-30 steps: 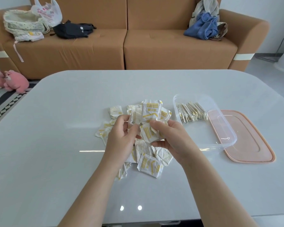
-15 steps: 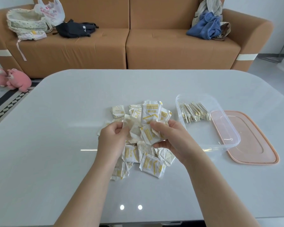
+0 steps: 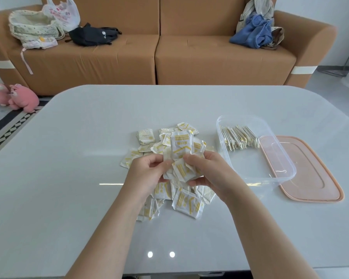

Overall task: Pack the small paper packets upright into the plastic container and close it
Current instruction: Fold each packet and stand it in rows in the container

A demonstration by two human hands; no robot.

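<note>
A loose pile of white paper packets with yellow print [image 3: 186, 202] lies in the middle of the grey table. My left hand [image 3: 147, 174] and my right hand [image 3: 208, 172] meet above the pile, and both pinch a small stack of packets [image 3: 179, 146] held upright between them. To the right stands the clear plastic container [image 3: 278, 178], open, with a row of packets [image 3: 239, 137] set upright at its far end. Its pink lid [image 3: 314, 178] lies flat on the table, partly under the container's right side.
The grey table [image 3: 69, 178] has rounded corners. A brown sofa [image 3: 189, 57] stands behind it with bags and clothes on it. Pink plush toys [image 3: 14, 96] lie on the floor at the left.
My left hand has lifted a packet from the pile and brought it against the stack in my right hand. The stack now stands a little higher.
</note>
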